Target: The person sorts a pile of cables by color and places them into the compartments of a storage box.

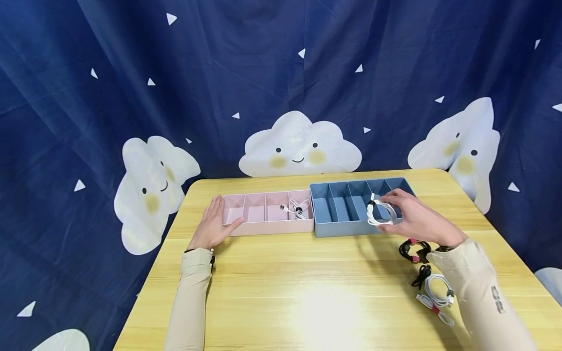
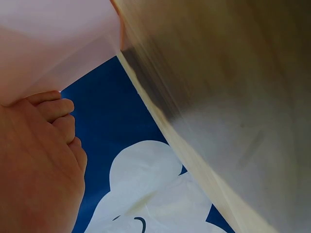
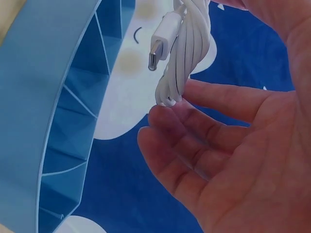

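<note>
My right hand pinches a coiled white charging cable over the front of the blue divided box. In the right wrist view a USB-C plug sticks out beside the twisted coil. My left hand lies at the left end of the pink divided box, fingers extended along its end and thumb toward the front wall. Its knuckles and fingers show against the pink wall in the left wrist view. Another white cable sits in the pink box's rightmost compartment, its plug reaching over the divider.
On the right of the wooden table, by my right forearm, lie a black cable with red ends, a small black cable, a coiled white cable and a white cable with a red tie. A patterned blue curtain hangs behind.
</note>
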`<state>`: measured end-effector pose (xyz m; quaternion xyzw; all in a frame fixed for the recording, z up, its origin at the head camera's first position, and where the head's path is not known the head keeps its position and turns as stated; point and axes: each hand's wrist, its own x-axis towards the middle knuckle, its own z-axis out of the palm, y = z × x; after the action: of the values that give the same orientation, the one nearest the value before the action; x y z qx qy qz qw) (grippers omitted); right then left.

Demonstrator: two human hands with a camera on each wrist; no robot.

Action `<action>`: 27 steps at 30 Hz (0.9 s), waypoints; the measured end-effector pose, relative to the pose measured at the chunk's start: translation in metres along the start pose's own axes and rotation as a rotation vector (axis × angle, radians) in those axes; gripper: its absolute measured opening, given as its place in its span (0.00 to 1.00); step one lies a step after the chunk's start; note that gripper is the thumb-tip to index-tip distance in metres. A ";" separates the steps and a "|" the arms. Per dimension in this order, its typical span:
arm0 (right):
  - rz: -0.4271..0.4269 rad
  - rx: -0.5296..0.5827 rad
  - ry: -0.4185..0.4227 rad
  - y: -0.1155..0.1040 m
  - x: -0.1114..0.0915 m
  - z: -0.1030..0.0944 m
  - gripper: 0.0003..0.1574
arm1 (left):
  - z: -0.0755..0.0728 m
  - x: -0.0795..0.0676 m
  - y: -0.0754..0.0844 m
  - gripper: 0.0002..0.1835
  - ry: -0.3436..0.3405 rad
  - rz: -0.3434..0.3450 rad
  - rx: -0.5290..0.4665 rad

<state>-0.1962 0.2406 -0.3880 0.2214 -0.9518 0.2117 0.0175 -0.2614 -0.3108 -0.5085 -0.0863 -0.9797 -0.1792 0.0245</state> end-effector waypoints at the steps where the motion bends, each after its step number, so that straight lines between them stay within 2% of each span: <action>1: 0.002 0.001 -0.001 0.000 0.001 0.000 0.44 | 0.000 0.000 0.000 0.62 0.002 0.002 0.001; 16: -0.030 0.032 -0.022 -0.010 0.015 0.000 0.44 | 0.002 0.001 -0.002 0.62 0.010 0.005 0.011; 27: -0.040 0.011 -0.025 -0.017 0.028 0.001 0.43 | 0.002 0.000 0.000 0.62 0.006 0.006 0.016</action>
<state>-0.2137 0.2150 -0.3782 0.2431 -0.9461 0.2140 0.0087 -0.2617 -0.3105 -0.5101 -0.0884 -0.9808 -0.1716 0.0288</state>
